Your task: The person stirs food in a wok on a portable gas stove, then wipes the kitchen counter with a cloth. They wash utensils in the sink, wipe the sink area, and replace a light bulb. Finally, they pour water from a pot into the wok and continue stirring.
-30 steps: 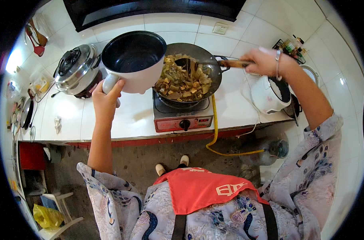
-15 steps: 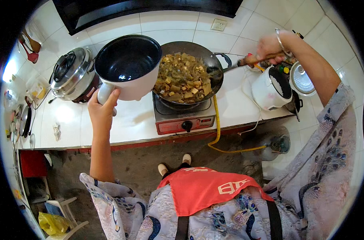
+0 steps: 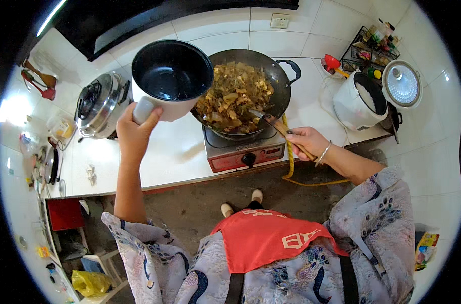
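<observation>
My left hand [image 3: 136,126] is closed round the grey handle of a deep pot [image 3: 172,76], white outside and black inside. It is held tilted in the air beside the wok, its inside wet and shiny. My right hand [image 3: 309,142] grips the wooden handle of a spatula [image 3: 278,125], whose metal end goes into the food at the wok's near right. Browned chunks and noodle-like strands of food [image 3: 238,93] fill much of the dark wok [image 3: 281,86]. Beneath the wok stands a gas stove [image 3: 247,154] with a black knob.
Left of the pot is a silver electric cooker [image 3: 100,106] with a lid. At right stand a white rice cooker [image 3: 359,101] with rice in it, its raised lid [image 3: 402,83], and a rack of bottles [image 3: 372,48]. A yellow hose [image 3: 291,152] hangs from the counter.
My right hand came down and left from the upper right, bringing the spatula's end into the food. The pot in my left hand shifted slightly right, and the view turned a little.
</observation>
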